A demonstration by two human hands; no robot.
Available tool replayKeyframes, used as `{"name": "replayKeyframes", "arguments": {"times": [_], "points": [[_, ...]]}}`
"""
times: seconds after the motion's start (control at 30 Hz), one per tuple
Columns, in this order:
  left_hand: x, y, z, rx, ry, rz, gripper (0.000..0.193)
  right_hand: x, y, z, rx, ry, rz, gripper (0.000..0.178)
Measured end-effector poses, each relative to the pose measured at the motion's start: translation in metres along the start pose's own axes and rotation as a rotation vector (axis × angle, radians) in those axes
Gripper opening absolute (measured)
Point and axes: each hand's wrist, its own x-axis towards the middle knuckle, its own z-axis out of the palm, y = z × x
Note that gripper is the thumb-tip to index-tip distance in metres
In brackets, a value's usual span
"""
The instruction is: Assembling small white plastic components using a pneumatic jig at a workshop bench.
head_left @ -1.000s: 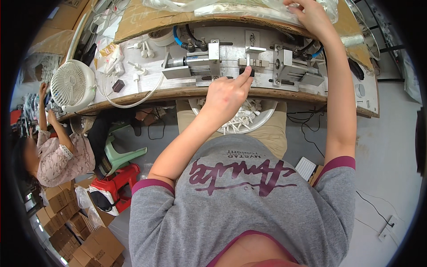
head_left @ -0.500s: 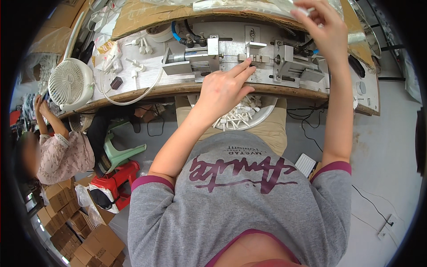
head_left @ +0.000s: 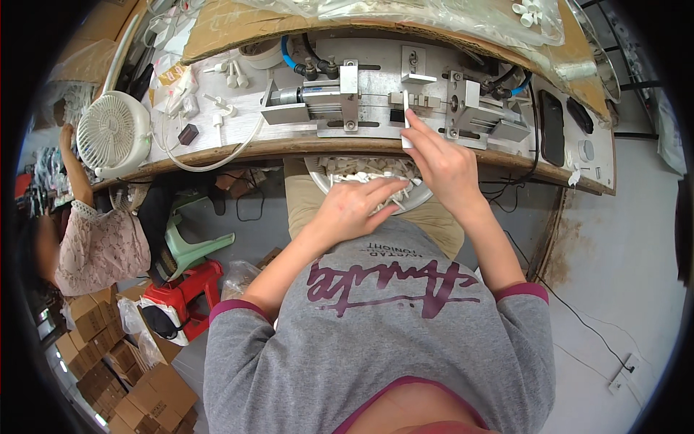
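My right hand (head_left: 450, 165) pinches a white plastic piece (head_left: 406, 137) at the front of the small metal holding block (head_left: 428, 102) in the middle of the bench fixture. The piece's far end reaches the block; whether it is seated there I cannot tell. My left hand (head_left: 350, 210) is at a round bowl (head_left: 315, 168) on my lap, thumb and fingers apart. Several small white plastic parts (head_left: 354, 168) fill the bowl, some lying right by the fingertips. Metal clamp units with cylinders stand on either side of the block, the left one (head_left: 311, 101) and the right one (head_left: 481, 108).
A white fan (head_left: 114, 134) stands at the bench's left end, near loose white parts (head_left: 220, 106). Cardboard (head_left: 238, 36) and plastic film cover the back. A black phone (head_left: 551, 126) lies on the right. At far left sits another person (head_left: 105, 249), near a red stool (head_left: 191, 304).
My right hand has come down from the plastic bag at the back right to the block, with a white piece. My left hand has moved from the block back to the bowl.
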Motion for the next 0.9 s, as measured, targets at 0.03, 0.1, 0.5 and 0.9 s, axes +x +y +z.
{"name": "replayKeyframes", "arguments": {"times": [0.03, 0.1, 0.5, 0.9], "points": [[-0.003, -0.001, 0.005, -0.003, -0.040, -0.004, 0.042, 0.000, 0.004, 0.006, -0.065, -0.006, -0.006, 0.021], [-0.013, -0.005, 0.015, -0.030, -0.057, 0.003, 0.039, 0.010, -0.002, 0.007, -0.172, -0.053, -0.010, 0.021], [-0.097, -0.086, 0.116, 0.163, 0.012, -0.177, 0.034, 0.024, -0.006, -0.002, -0.100, -0.204, 0.071, 0.030], [-0.108, -0.106, 0.161, 0.675, 0.202, -0.127, 0.011, -0.019, -0.016, 0.026, 0.171, -0.046, -0.163, 0.021]]}}
